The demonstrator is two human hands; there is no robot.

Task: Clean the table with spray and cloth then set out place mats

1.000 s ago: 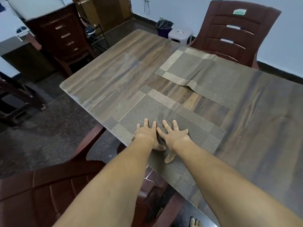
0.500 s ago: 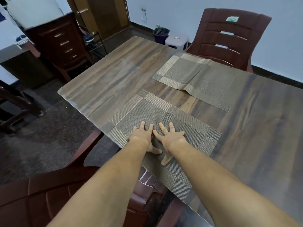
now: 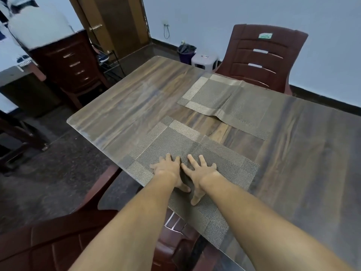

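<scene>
A woven grey-and-gold place mat (image 3: 172, 141) lies at the near edge of the wooden table (image 3: 125, 112), its lower corner hanging over the edge. My left hand (image 3: 168, 171) and my right hand (image 3: 201, 173) press flat on its middle, side by side, fingers spread. A second place mat (image 3: 230, 102) lies farther back, in front of the far chair, with a raised crease across its middle. No spray bottle or cloth is in view.
A dark red plastic chair (image 3: 259, 55) stands at the far side. Another chair (image 3: 58, 243) is below me at the near edge. A wooden drawer unit (image 3: 72, 61), a shoe rack, a small bin (image 3: 186, 52) and a white stool (image 3: 204, 60) stand beyond the table's left end.
Both hands stay flat on the near mat in the same place. The head camera has tilted upward, so the table and mats sit lower in view.
</scene>
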